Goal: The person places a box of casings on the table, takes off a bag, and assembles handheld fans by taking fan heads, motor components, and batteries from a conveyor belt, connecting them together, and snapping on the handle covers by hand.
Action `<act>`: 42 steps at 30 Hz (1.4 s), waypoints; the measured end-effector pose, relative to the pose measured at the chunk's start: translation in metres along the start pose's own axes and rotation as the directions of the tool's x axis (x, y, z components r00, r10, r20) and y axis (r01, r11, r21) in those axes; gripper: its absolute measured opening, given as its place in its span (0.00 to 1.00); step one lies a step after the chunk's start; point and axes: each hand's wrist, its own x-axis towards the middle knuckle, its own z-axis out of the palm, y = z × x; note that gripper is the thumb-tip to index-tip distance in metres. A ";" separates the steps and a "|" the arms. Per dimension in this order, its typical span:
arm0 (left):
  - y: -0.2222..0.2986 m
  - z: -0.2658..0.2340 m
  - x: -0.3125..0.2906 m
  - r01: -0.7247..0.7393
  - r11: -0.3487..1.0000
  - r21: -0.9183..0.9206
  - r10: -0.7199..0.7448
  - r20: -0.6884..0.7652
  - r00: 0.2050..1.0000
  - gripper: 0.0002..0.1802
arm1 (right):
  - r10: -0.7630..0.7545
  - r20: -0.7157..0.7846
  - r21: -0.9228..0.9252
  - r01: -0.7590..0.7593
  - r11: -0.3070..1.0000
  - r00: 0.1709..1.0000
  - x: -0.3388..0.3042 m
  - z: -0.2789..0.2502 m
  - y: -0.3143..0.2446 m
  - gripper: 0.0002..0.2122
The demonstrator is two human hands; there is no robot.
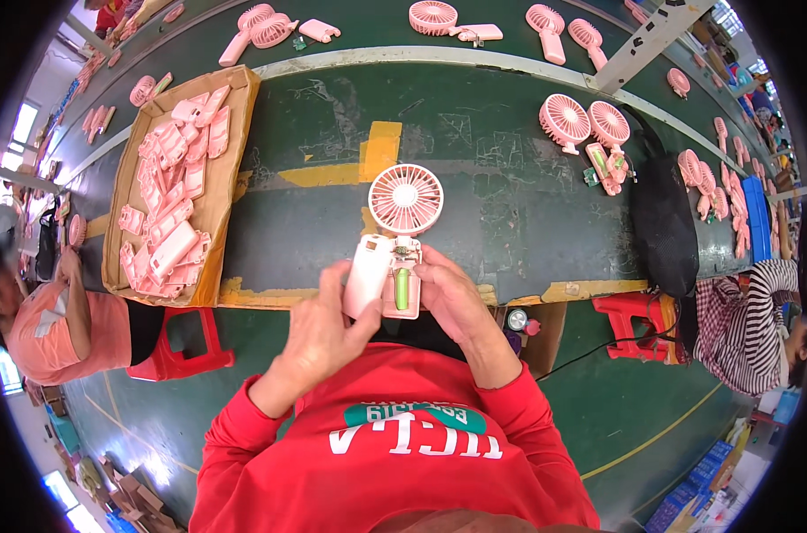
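Note:
A pink handheld fan (406, 199) is in front of me at the table's near edge, its round grille pointing away from me. Its handle lies open, and a green battery (401, 290) and some small wired parts show inside. My right hand (452, 298) grips the handle along its right side. Between the fingers and thumb of my left hand (319, 329) is a pink handle cover (368, 275), held just left of the open handle and partly overlapping it. Whether the cover touches the handle, I cannot tell.
On the left, a cardboard tray (234, 178) holds many loose pink covers. Two fans (565, 123) with open handles lie at the right, near a black bag-like object (665, 226). More fans lie beyond a metal rail (457, 55). People sit on both sides by red stools (186, 346).

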 end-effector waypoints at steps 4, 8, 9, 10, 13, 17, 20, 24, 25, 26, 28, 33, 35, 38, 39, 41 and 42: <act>0.005 0.015 -0.002 -0.144 0.978 0.151 0.148 -0.017 0.989 0.33 | -0.008 0.012 -0.020 0.009 1.000 1.000 -0.002 -0.001 0.001 0.21; 0.007 0.023 0.001 -0.194 0.960 0.202 0.198 0.001 0.980 0.37 | 0.028 0.025 -0.027 -0.027 0.999 0.999 -0.004 -0.001 -0.001 0.22; 0.007 0.024 0.001 -0.195 0.960 0.203 0.198 0.003 0.980 0.37 | 0.027 0.033 -0.051 -0.026 0.998 0.999 -0.004 0.000 -0.001 0.23; 0.007 0.025 0.002 -0.203 0.952 0.230 0.208 0.002 0.978 0.38 | 0.028 0.041 -0.076 -0.025 0.997 0.999 -0.003 0.000 -0.001 0.24; 0.006 0.027 0.002 -0.223 0.933 0.283 0.232 0.001 0.973 0.38 | 0.046 0.046 -0.130 -0.039 0.991 0.998 -0.003 0.001 -0.002 0.25; 0.007 0.028 0.003 -0.238 0.910 0.338 0.251 0.004 0.968 0.38 | 0.046 0.077 -0.137 -0.035 0.990 0.996 -0.002 0.001 -0.002 0.27; 0.005 0.027 0.003 -0.257 0.906 0.336 0.267 0.019 0.964 0.38 | 0.042 0.071 -0.168 -0.030 0.985 0.997 -0.002 0.002 -0.002 0.28; -0.002 0.028 0.005 -0.284 0.895 0.344 0.298 0.013 0.955 0.38 | 0.056 0.055 -0.210 -0.043 0.977 0.997 -0.004 0.004 -0.002 0.29; -0.003 0.027 0.006 -0.297 0.900 0.317 0.308 0.016 0.951 0.38 | 0.050 0.045 -0.221 -0.039 0.975 0.998 -0.004 0.004 -0.001 0.29; -0.003 0.026 0.006 -0.310 0.905 0.291 0.319 0.018 0.948 0.38 | 0.052 0.046 -0.223 -0.041 0.974 0.998 -0.004 0.004 0.000 0.29; -0.005 0.027 0.007 -0.325 0.903 0.279 0.335 0.014 0.942 0.38 | 0.010 0.042 -0.272 0.002 0.962 0.999 -0.004 0.004 0.003 0.26; -0.006 0.029 0.004 -0.341 0.896 0.285 0.354 0.009 0.935 0.38 | -0.212 -0.014 -0.464 0.181 0.867 0.977 -0.002 0.009 0.023 0.21; -0.006 0.030 0.002 -0.333 0.897 0.293 0.339 0.029 0.940 0.38 | -0.310 -0.015 -0.556 0.250 0.793 0.951 -0.002 0.012 0.028 0.20; -0.008 0.030 0.000 -0.333 0.884 0.329 0.336 0.051 0.941 0.39 | -0.340 -0.069 -0.625 0.225 0.748 0.938 -0.004 0.018 0.028 0.19; -0.009 0.031 0.000 -0.329 0.888 0.322 0.333 0.046 0.942 0.39 | -0.352 -0.080 -0.613 0.232 0.755 0.932 -0.003 0.016 0.031 0.19; -0.012 0.035 0.000 -0.401 0.857 0.323 0.423 0.003 0.906 0.40 | -0.360 -0.091 -0.609 0.234 0.758 0.929 -0.004 0.013 0.033 0.19; -0.012 0.035 -0.001 -0.394 0.862 0.319 0.419 -0.010 0.908 0.40 | -0.354 -0.093 -0.558 0.246 0.793 0.930 -0.003 0.013 0.034 0.19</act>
